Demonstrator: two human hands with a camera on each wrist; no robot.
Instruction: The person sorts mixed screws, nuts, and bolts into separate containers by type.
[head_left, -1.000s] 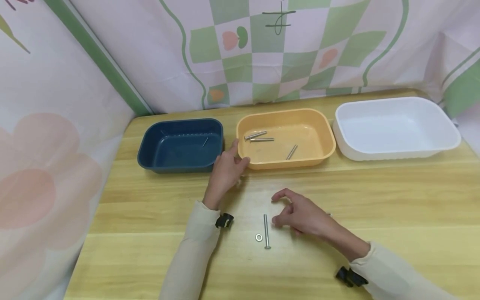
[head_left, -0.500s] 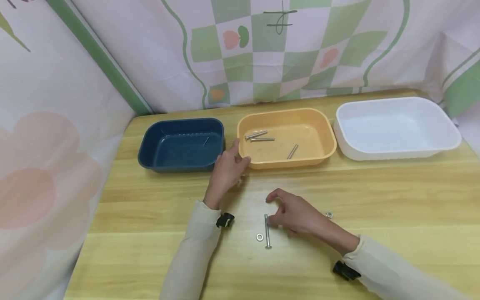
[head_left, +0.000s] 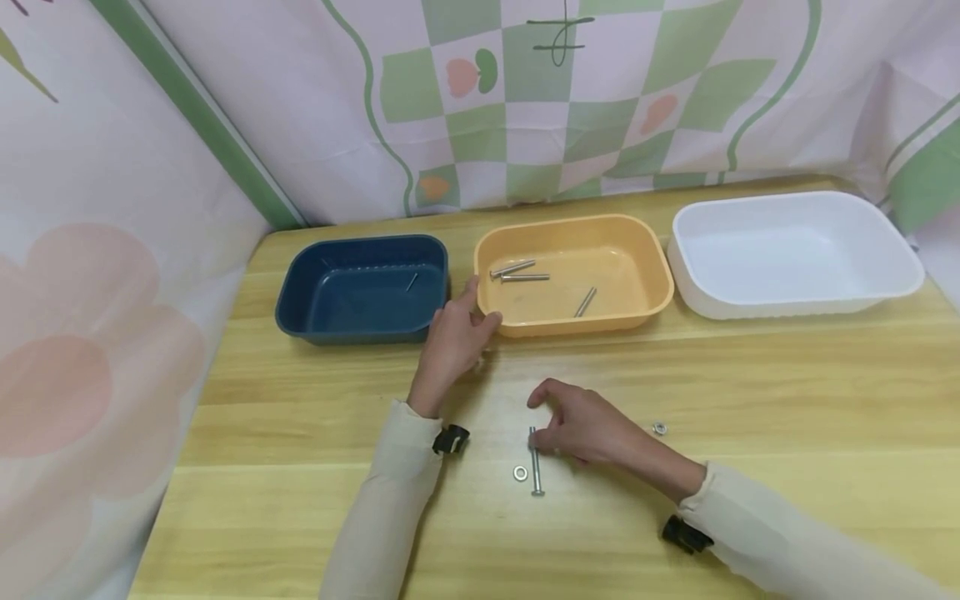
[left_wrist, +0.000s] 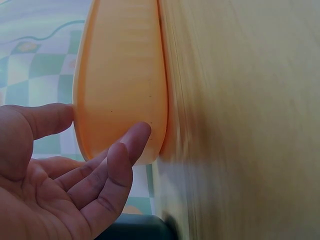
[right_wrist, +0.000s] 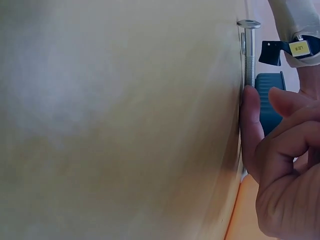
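A long metal bolt (head_left: pixel 536 475) lies on the table in front of me, its head toward me. Beside it on the left is a small washer (head_left: pixel 521 473). The thumb of my right hand (head_left: pixel 592 423) touches the bolt's far, threaded end; the index finger is bent and apart from the thumb. In the right wrist view the bolt (right_wrist: pixel 250 50) meets that thumb's tip. My left hand (head_left: pixel 450 337) rests against the near left corner of the yellow tray (head_left: pixel 585 327), thumb at its rim and fingers loosely bent along the wall. Several bolts (head_left: pixel 525 278) lie inside.
A dark blue tray (head_left: pixel 352 338) with a small thin metal piece (head_left: pixel 412 282) in it stands left of the yellow one. On the right stands a white tray (head_left: pixel 795 307). A nut (head_left: pixel 659 428) lies beyond my right forearm. A patterned curtain (head_left: pixel 540 125) hangs behind the table.
My right hand has moved left and its thumb has come to the bolt's end. The nut, mostly hidden by the right wrist before, now shows. The left hand stays at the yellow tray.
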